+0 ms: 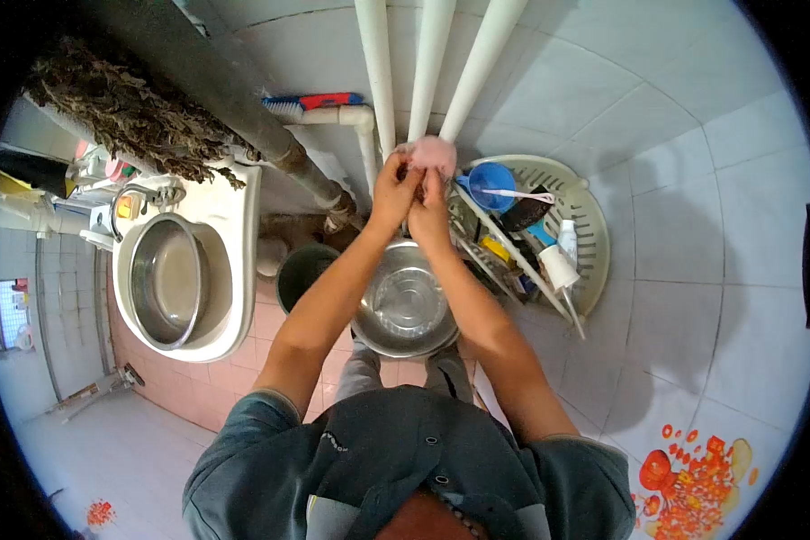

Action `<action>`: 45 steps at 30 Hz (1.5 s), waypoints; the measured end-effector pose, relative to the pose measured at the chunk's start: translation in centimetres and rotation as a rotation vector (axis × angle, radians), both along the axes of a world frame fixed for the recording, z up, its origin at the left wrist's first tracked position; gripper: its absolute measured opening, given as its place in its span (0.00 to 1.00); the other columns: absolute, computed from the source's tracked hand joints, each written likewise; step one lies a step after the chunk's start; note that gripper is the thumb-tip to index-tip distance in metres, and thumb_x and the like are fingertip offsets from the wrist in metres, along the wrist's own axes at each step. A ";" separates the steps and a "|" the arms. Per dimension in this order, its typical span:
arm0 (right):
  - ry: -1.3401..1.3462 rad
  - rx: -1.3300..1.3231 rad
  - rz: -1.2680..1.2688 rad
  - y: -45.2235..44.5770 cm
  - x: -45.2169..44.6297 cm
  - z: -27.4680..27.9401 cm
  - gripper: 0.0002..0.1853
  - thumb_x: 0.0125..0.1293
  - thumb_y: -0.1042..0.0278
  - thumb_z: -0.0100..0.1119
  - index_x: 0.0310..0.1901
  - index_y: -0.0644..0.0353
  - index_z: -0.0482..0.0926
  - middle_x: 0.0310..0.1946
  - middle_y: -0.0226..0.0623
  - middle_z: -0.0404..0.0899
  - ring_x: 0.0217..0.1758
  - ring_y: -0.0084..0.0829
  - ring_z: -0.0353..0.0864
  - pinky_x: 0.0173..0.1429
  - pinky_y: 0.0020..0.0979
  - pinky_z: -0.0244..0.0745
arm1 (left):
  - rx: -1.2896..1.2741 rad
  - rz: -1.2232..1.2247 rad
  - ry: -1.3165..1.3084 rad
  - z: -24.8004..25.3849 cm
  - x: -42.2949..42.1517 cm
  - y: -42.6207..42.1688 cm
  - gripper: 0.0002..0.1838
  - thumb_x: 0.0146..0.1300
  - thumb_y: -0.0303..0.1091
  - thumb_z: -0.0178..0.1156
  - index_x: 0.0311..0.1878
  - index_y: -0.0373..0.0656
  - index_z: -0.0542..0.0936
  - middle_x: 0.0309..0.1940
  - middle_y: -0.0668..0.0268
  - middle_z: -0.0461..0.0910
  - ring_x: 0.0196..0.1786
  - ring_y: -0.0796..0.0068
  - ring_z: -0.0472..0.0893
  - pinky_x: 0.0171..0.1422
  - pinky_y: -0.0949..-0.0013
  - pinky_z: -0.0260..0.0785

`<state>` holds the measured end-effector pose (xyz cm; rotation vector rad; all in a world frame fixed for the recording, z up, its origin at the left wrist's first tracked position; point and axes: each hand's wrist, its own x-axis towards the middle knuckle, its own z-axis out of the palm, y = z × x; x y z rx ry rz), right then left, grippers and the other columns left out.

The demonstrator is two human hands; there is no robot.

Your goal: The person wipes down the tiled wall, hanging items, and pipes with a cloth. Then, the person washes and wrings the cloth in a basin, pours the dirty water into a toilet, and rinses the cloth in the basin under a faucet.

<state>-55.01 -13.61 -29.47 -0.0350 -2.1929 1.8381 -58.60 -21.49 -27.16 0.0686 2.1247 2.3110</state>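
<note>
Both arms reach forward, and the hands meet in front of three white vertical pipes. My left hand is closed on a soft pink wad; whether it is cloth or a mesh sponge I cannot tell. Against it, my right hand has its fingers bent round the lower part of the same wad. The pink wad overlaps the pipes in view, and contact with them is unclear. Below the hands, between my forearms, sits a shiny metal basin above my feet.
A pale slotted rack on the right carries a blue cup, brushes and a white bottle. Left stands a white sink with a metal bowl. A dark bucket and a red-blue brush are near the pipes.
</note>
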 end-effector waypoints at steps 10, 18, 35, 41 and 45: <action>-0.088 0.043 0.000 -1.0 4.3 -3.4 0.34 0.61 0.80 0.54 0.70 0.64 0.59 0.66 0.55 0.63 0.70 0.52 0.63 0.71 0.40 0.60 | -0.021 0.092 -0.060 -3.9 4.7 -0.6 0.12 0.70 0.31 0.58 0.52 0.37 0.75 0.39 0.66 0.78 0.39 0.79 0.76 0.44 0.74 0.70; -0.605 -0.337 0.116 1.6 0.9 -9.5 0.36 0.61 0.77 0.53 0.73 0.59 0.56 0.67 0.54 0.63 0.66 0.48 0.69 0.65 0.41 0.67 | -0.021 -0.201 -0.393 -9.3 2.3 -0.1 0.20 0.72 0.34 0.55 0.63 0.36 0.70 0.39 0.68 0.78 0.39 0.79 0.75 0.45 0.75 0.69; 0.031 0.242 -0.059 1.0 3.7 -9.0 0.34 0.61 0.76 0.61 0.69 0.63 0.62 0.62 0.51 0.70 0.60 0.43 0.75 0.62 0.36 0.70 | 0.075 0.002 -0.088 -11.7 4.6 0.8 0.24 0.72 0.31 0.52 0.68 0.35 0.66 0.53 0.63 0.77 0.52 0.77 0.76 0.58 0.73 0.69; -0.387 -0.215 0.023 1.3 1.4 -11.6 0.22 0.66 0.78 0.55 0.62 0.62 0.69 0.57 0.43 0.74 0.57 0.33 0.75 0.59 0.33 0.71 | 0.037 -0.088 -0.415 -13.0 3.6 0.2 0.21 0.66 0.30 0.57 0.61 0.34 0.72 0.48 0.58 0.78 0.48 0.70 0.78 0.55 0.71 0.70; 0.006 0.139 0.041 -0.2 2.3 -9.6 0.21 0.67 0.77 0.54 0.61 0.61 0.70 0.57 0.42 0.73 0.58 0.37 0.75 0.60 0.36 0.71 | -0.012 0.068 -0.099 -12.4 5.4 -1.1 0.20 0.70 0.28 0.55 0.63 0.37 0.67 0.52 0.63 0.76 0.50 0.78 0.75 0.54 0.73 0.70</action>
